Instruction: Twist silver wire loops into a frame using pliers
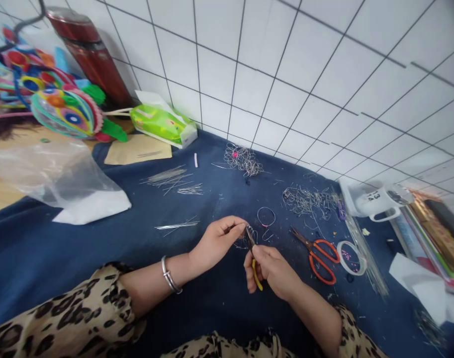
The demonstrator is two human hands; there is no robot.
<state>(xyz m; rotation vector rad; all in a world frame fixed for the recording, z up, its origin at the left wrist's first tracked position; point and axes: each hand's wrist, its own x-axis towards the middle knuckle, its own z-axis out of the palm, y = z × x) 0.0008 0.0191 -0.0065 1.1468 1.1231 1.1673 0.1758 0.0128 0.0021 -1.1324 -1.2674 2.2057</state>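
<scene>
My left hand [216, 242] pinches a thin bent wire piece [245, 237] between thumb and fingertips, over the blue cloth [100, 248]. My right hand [272, 269] is closed round small pliers with yellow handles [255, 271], and their jaws meet the wire just right of my left fingertips. A silver bangle [169, 275] sits on my left wrist. A small wire ring [266, 217] lies on the cloth just beyond my hands.
Orange-handled scissors [318, 253] lie right of my hands, beside a clear round lid [351, 257] and a white mug [376, 201]. Bundles of straight wires [170, 178] and tangled wire heaps [243, 160] are scattered farther back. A clear plastic bag [58, 179], colourful ornaments [58, 107] and a green packet [161, 124] lie at the left.
</scene>
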